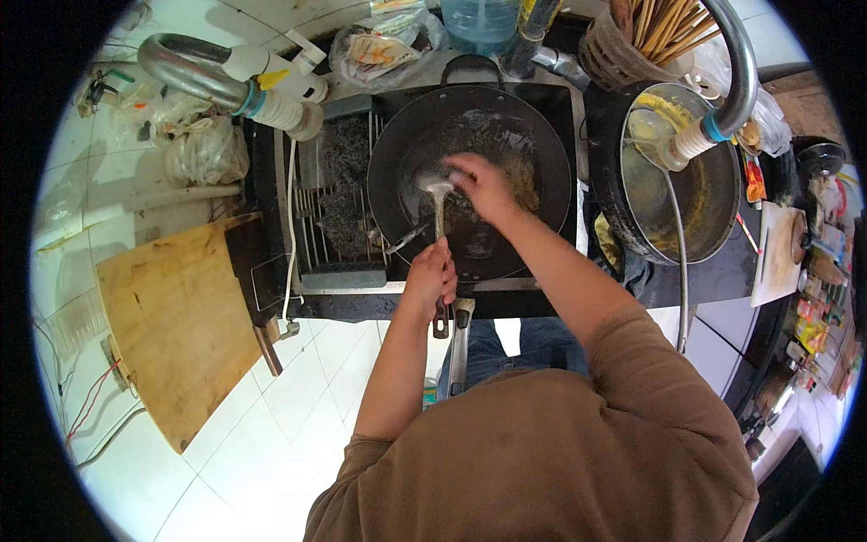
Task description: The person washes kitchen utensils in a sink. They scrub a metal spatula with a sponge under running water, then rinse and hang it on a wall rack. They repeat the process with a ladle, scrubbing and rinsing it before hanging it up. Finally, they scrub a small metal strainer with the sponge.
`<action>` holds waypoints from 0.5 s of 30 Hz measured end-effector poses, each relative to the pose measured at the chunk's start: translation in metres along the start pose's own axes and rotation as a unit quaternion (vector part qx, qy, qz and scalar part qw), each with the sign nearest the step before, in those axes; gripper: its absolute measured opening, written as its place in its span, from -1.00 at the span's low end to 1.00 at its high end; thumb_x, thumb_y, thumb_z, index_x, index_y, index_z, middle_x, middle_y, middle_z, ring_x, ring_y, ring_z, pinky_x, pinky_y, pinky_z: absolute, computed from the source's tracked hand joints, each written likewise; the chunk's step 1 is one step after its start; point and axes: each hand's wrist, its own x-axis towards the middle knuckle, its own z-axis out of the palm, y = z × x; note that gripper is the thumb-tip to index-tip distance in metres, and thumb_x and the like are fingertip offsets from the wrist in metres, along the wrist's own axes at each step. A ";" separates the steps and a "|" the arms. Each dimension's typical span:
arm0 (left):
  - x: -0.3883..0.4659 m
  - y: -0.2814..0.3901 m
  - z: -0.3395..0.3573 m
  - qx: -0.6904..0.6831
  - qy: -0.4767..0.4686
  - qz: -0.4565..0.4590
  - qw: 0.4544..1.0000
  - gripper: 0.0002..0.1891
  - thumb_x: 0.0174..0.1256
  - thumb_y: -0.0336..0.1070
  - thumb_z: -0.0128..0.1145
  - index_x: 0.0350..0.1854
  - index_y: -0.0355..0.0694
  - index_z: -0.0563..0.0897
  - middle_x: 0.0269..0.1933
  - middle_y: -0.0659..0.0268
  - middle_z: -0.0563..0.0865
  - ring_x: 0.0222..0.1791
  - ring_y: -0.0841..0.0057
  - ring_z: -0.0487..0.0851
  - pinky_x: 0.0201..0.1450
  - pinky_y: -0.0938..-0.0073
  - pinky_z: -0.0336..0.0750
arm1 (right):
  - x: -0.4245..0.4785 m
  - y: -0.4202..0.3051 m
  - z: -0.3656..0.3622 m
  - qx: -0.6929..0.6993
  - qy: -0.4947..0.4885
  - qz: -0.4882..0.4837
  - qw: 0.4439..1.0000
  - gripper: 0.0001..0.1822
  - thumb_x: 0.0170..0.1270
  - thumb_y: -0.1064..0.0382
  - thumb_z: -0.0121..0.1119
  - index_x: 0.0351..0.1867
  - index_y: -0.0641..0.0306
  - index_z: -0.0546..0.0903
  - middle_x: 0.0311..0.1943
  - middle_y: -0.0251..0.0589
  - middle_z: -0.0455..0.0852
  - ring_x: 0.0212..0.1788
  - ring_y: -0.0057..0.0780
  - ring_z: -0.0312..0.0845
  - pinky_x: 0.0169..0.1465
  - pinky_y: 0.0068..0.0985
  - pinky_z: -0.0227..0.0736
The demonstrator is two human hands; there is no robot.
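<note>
My left hand (431, 279) is closed around the handle of a metal ladle (439, 203), whose bowl end lies over a large black wok (474, 254). Over the wok's middle is my right hand (479, 184), blurred, with its fingers beside the ladle's head; whether it holds anything is not clear. A dark, wet-looking residue shows inside the wok. A thin metal utensil (410, 237) leans across the wok's left front rim.
Left of the wok lies a grill rack (315, 230) with dark mesh. A big metal pot (704, 203) with yellowish residue stands at the right, under a curved metal pipe (735, 74). A wooden board (179, 325) is at the left. Chopsticks fill a basket (603, 54) behind.
</note>
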 end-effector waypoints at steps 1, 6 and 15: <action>-0.005 -0.002 0.006 0.007 0.004 -0.001 1.000 -0.64 0.42 0.05 -0.11 -0.45 -0.09 0.32 -0.70 0.48 0.24 -0.81 0.68 0.19 -0.81 0.57 0.11 | 0.010 0.004 -0.006 0.038 0.033 0.086 0.995 -0.70 0.19 0.40 0.14 -0.02 0.24 0.60 -0.02 -0.12 0.61 0.02 -0.26 0.54 0.08 -0.44 0.41; 0.000 -0.004 0.004 -0.045 -0.014 0.002 0.999 -0.64 0.41 0.07 -0.09 -0.46 -0.06 0.30 -0.70 0.50 0.23 -0.82 0.70 0.14 -0.82 0.59 0.07 | -0.019 -0.016 0.010 -0.076 0.015 -0.123 0.989 -0.72 0.17 0.40 0.16 -0.06 0.27 0.61 -0.05 -0.09 0.63 0.01 -0.19 0.54 0.05 -0.43 0.44; -0.005 0.003 0.004 -0.087 -0.069 -0.012 0.994 -0.64 0.42 0.07 -0.10 -0.49 -0.03 0.31 -0.71 0.51 0.20 -0.82 0.71 0.12 -0.81 0.60 0.05 | -0.023 -0.024 0.016 -0.033 0.034 -0.124 0.991 -0.72 0.15 0.39 0.17 -0.07 0.27 0.61 -0.07 -0.02 0.63 0.00 -0.19 0.56 0.08 -0.36 0.42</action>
